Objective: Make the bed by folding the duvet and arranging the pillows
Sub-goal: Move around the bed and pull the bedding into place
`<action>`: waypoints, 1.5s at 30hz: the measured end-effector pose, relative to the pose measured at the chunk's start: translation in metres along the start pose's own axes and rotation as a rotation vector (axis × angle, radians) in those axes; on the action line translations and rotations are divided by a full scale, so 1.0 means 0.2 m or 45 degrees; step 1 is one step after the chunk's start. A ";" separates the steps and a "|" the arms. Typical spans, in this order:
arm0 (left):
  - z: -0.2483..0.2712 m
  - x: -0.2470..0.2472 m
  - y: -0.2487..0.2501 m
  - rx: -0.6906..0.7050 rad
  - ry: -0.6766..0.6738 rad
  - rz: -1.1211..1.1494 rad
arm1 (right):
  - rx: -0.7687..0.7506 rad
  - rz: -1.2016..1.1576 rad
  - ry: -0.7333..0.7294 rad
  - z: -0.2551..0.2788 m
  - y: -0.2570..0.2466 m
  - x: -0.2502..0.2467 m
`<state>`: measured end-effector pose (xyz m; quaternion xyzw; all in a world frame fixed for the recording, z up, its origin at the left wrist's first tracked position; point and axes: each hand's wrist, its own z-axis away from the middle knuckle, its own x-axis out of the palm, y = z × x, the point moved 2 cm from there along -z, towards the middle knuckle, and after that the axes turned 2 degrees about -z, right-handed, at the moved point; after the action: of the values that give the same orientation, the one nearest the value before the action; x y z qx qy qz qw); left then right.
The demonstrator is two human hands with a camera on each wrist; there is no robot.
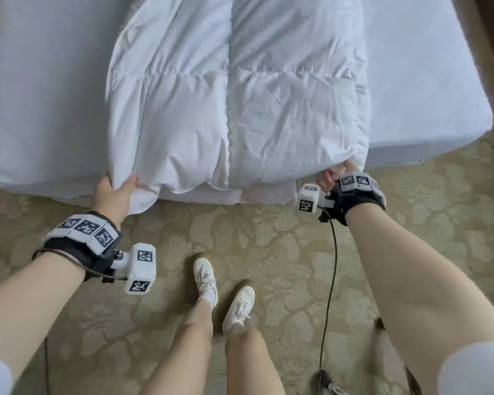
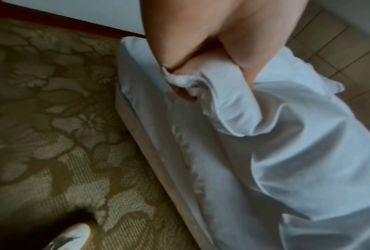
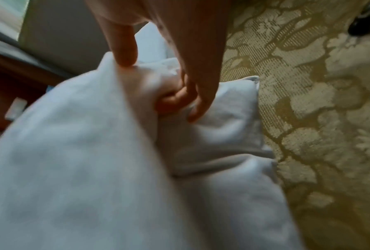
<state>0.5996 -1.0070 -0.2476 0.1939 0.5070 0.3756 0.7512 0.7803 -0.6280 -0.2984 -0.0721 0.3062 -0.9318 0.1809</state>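
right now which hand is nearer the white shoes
Left. The left hand grips the duvet corner closer to the shoes; the right hand grips the far corner.

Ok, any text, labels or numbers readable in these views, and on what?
None readable.
Wrist bands and camera blocks: black-and-white square marker patterns only, no letters or digits.
Duvet, bed sheet, carpet, shoes: no print, tag or logo legible.
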 end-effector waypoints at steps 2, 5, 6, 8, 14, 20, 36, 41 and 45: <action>0.02 0.04 -0.05 0.004 -0.004 -0.038 | -0.072 0.055 0.034 -0.01 -0.09 -0.01; 0.05 0.06 0.00 0.021 -0.052 -0.110 | -0.165 -0.093 0.100 0.07 -0.20 -0.07; 0.06 0.05 0.03 0.023 -0.047 -0.131 | -0.161 -0.162 0.108 0.11 -0.24 -0.13; 0.07 0.01 0.09 0.016 -0.049 -0.159 | -0.137 -0.163 0.101 0.19 -0.32 -0.24; 0.09 -0.01 0.09 -0.011 -0.064 -0.250 | -0.123 -0.133 0.138 0.43 -0.32 -0.51; 0.01 -0.05 -0.07 -0.106 0.087 -0.456 | 0.079 0.289 0.219 0.32 0.19 -0.45; -0.18 -0.26 0.23 -0.046 -0.090 -0.367 | -0.192 1.790 0.170 0.69 -0.14 0.03; -0.29 -0.45 0.50 0.041 -0.158 -0.232 | -0.110 0.546 -0.073 0.76 -0.31 0.61; -0.50 -0.79 0.50 0.099 -0.164 -0.063 | -0.171 0.434 -0.209 0.91 -0.27 1.21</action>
<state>0.4394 -1.0717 -0.1247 0.2343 0.4764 0.3237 0.7832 0.5848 -0.7793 -0.1134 -0.1071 0.3597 -0.8561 0.3552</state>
